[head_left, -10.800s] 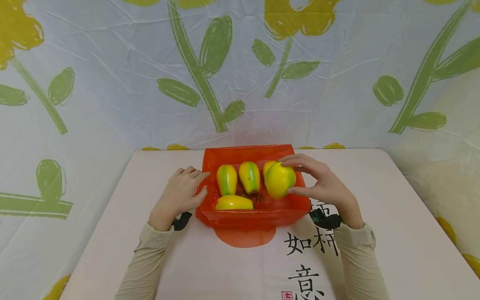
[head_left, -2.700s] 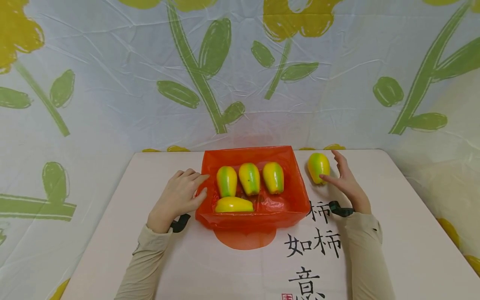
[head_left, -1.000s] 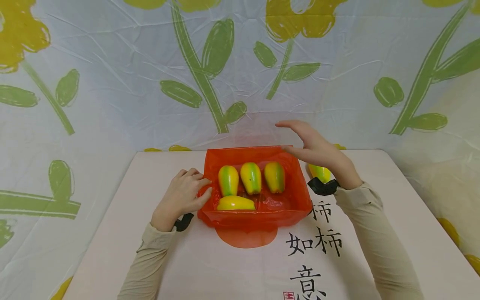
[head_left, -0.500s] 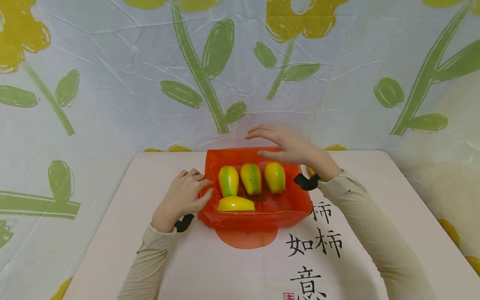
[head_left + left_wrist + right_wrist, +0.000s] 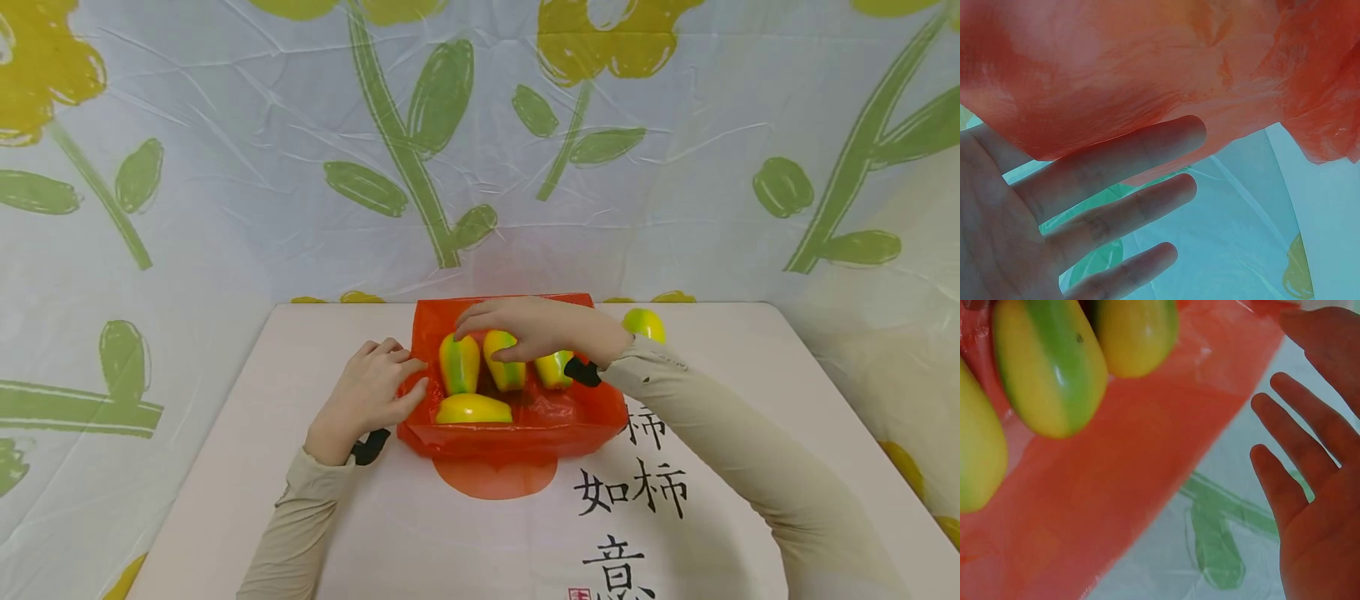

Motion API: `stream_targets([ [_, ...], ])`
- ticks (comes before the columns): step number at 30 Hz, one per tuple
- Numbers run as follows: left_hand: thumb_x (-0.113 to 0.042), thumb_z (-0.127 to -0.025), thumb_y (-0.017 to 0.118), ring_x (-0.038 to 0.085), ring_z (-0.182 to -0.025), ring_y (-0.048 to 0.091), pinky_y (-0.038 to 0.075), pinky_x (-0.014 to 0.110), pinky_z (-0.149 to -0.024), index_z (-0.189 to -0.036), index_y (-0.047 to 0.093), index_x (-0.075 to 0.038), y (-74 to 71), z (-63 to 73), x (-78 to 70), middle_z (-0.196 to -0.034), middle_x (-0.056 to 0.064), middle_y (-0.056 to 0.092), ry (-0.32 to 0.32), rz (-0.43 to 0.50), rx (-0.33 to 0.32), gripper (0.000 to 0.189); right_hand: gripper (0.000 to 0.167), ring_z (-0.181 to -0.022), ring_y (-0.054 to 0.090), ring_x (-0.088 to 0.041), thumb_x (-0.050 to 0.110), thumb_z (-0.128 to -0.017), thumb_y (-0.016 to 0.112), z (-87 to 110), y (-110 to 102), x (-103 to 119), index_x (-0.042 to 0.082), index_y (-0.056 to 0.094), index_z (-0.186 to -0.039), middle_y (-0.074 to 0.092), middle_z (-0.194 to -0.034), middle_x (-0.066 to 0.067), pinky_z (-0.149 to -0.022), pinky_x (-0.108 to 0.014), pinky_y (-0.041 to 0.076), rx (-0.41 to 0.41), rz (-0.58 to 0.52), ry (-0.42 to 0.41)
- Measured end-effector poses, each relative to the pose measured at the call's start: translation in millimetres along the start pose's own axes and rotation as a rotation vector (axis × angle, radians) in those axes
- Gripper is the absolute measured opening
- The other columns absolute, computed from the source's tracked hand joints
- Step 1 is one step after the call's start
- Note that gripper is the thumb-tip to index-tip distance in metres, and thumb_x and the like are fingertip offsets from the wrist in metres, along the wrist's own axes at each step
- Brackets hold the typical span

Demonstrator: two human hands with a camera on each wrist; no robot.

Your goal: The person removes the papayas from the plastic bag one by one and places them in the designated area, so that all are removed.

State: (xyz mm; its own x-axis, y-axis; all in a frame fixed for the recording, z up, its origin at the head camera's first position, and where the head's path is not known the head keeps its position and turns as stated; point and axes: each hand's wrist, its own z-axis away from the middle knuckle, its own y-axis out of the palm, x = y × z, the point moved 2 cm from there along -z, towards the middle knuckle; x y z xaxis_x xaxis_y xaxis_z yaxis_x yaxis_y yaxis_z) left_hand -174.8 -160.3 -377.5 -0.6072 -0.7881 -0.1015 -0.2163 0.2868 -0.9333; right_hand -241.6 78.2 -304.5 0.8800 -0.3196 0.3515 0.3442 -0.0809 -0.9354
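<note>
A red plastic bag [image 5: 517, 438] lies spread wide at the middle of the table, its mouth facing up. Inside are several yellow-and-green papayas: the left one [image 5: 459, 367], the middle one [image 5: 506, 375], the right one [image 5: 553, 371] partly behind my right wrist, and one lying sideways [image 5: 474, 408] in front. My right hand [image 5: 536, 325] reaches over the bag with loose fingers above the left and middle papayas, holding nothing. At the bag's left side is my left hand [image 5: 367, 387]; in the left wrist view its straight fingers [image 5: 1141, 150] lie against the red plastic.
Another papaya [image 5: 645, 323] stands on the table right of the bag, partly hidden by my right sleeve. The pale table [image 5: 247, 433] bears black brush characters [image 5: 630, 492] at front right. A flower-print sheet [image 5: 675, 217] hangs behind and at the sides.
My right hand set a papaya on the table right of the bag, let go, then swung left over the bag and lowered. My left hand has stayed at the bag's left side.
</note>
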Motion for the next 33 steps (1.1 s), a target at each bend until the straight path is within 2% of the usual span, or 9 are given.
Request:
stream_targets([
  [6, -0.027, -0.088, 0.059, 0.026, -0.093, 0.058, 0.047, 0.045, -0.085, -0.099, 0.078, -0.01, -0.1, 0.0, 0.8, -0.092, 0.006, 0.072, -0.003, -0.008, 0.008, 0.028, 0.059, -0.136, 0.044, -0.022, 0.002, -0.086, 0.069, -11.2, 17, 4, 0.019, 0.056, -0.141, 0.045, -0.152, -0.001, -0.103, -0.038, 0.045, 0.166, 0.0, 0.102],
  [10, -0.027, -0.089, 0.059, 0.026, -0.094, 0.058, 0.046, 0.045, -0.085, -0.1, 0.078, -0.01, -1.0, 0.4, 0.6, -0.093, 0.006, 0.072, -0.013, -0.009, 0.019, 0.028, 0.069, -0.133, 0.045, -0.017, -0.001, -0.083, 0.071, -18.5, 30, 6, 0.022, 0.053, -0.145, 0.046, -0.15, 0.005, -0.101, -0.035, 0.046, 0.257, 0.009, 0.153],
  [15, -0.027, -0.089, 0.059, 0.026, -0.095, 0.058, 0.046, 0.045, -0.086, -0.101, 0.077, -0.01, -1.4, 0.5, 0.6, -0.093, 0.006, 0.072, -0.016, -0.01, 0.022, 0.028, 0.076, -0.129, 0.047, -0.015, -0.004, -0.079, 0.076, -25.0, 42, 8, 0.021, 0.051, -0.146, 0.052, -0.145, 0.004, -0.101, -0.035, 0.047, 0.322, -0.027, 0.14],
  [21, -0.027, -0.089, 0.058, 0.026, -0.095, 0.058, 0.046, 0.044, -0.086, -0.1, 0.077, -0.011, -0.8, 1.2, 1.6, -0.092, 0.005, 0.072, -0.012, -0.015, 0.015, 0.027, 0.077, -0.141, 0.039, -0.016, -0.001, -0.08, 0.078, -29.1, 53, 10, 0.018, 0.048, -0.148, 0.047, -0.151, 0.004, -0.107, -0.036, 0.041, 0.349, 0.012, 0.06],
  [33, -0.028, -0.089, 0.058, 0.025, -0.095, 0.058, 0.047, 0.044, -0.086, -0.099, 0.077, -0.012, 0.4, 1.1, 1.8, -0.092, 0.004, 0.072, -0.013, -0.017, 0.014, 0.027, 0.076, -0.143, 0.036, -0.013, 0.004, -0.084, 0.076, -27.4, 70, 7, 0.02, 0.044, -0.151, 0.044, -0.153, 0.005, -0.112, -0.032, 0.033, 0.334, 0.078, 0.005],
])
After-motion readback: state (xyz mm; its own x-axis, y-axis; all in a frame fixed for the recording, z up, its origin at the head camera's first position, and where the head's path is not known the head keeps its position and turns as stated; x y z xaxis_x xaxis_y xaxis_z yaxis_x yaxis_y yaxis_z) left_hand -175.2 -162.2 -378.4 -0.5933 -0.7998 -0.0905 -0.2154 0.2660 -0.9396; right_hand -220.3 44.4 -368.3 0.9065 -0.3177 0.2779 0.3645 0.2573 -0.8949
